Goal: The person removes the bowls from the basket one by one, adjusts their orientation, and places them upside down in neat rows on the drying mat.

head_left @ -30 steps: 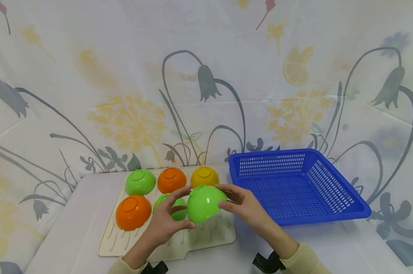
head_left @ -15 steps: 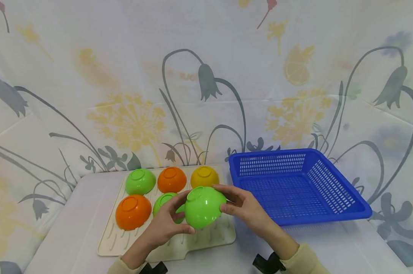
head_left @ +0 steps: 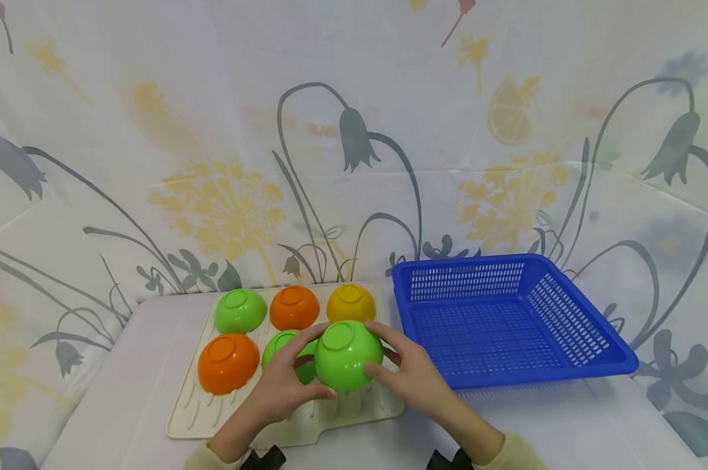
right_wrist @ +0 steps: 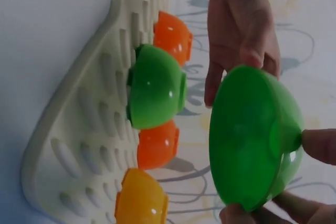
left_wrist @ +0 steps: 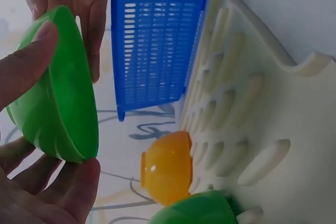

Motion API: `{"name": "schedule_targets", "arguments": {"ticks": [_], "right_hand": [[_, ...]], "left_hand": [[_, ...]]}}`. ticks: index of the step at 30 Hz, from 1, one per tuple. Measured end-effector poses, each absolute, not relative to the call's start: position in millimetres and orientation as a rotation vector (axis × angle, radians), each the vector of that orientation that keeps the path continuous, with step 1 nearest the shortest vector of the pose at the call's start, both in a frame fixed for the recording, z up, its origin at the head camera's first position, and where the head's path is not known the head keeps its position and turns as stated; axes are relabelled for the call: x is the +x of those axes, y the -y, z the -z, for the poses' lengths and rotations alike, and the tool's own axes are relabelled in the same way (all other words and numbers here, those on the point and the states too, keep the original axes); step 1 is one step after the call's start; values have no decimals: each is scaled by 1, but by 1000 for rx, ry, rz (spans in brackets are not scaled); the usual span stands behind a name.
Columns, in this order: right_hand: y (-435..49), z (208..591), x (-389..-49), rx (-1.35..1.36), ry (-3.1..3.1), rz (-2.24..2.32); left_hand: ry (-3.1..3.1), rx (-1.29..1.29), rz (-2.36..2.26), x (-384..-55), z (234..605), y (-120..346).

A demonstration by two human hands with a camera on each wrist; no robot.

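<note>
A glossy green bowl (head_left: 349,356) is held upside down in the air over the front right of a cream draining tray (head_left: 354,408), its foot ring upward. On its left side, my left hand (head_left: 286,385) grips it between thumb and fingers. My right hand (head_left: 411,373) holds the opposite side, thumb in front and fingers behind. The left wrist view looks partly into the hollow of the held bowl (left_wrist: 73,95). Behind my left hand, another green bowl (head_left: 280,341) sits on the tray, partly hidden.
Also upside down on the tray are a green bowl (head_left: 240,311), two orange bowls, one at the back (head_left: 294,309) and one in front (head_left: 228,364), and a yellow bowl (head_left: 351,303). A blue perforated basket (head_left: 595,378) stands to the right, before a flowered cloth backdrop (head_left: 389,98).
The held green bowl has turned from a tilt to nearly level, its foot ring swinging up into view. My right hand has shifted slightly left; the left hand has barely moved.
</note>
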State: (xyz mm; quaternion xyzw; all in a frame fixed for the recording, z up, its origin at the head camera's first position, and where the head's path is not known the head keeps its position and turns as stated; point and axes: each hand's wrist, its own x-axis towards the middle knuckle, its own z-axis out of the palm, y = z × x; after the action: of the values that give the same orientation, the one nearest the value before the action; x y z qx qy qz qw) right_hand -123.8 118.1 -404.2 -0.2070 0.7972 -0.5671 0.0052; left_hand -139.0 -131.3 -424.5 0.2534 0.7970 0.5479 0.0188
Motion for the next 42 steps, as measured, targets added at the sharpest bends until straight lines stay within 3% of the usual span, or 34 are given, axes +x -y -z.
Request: {"name": "schedule_targets", "arguments": {"ticks": [13, 20, 42], "right_hand": [[-99, 424, -119, -490, -2624, 1658], [-101, 432, -122, -389, -2642, 1626], [-92, 460, -142, -239, -2649, 1640]], "left_hand": [[-2650, 906, -1462, -145, 432, 130], [-2681, 845, -1305, -148, 438, 122], [-2733, 623, -1415, -162, 463, 97]]}}
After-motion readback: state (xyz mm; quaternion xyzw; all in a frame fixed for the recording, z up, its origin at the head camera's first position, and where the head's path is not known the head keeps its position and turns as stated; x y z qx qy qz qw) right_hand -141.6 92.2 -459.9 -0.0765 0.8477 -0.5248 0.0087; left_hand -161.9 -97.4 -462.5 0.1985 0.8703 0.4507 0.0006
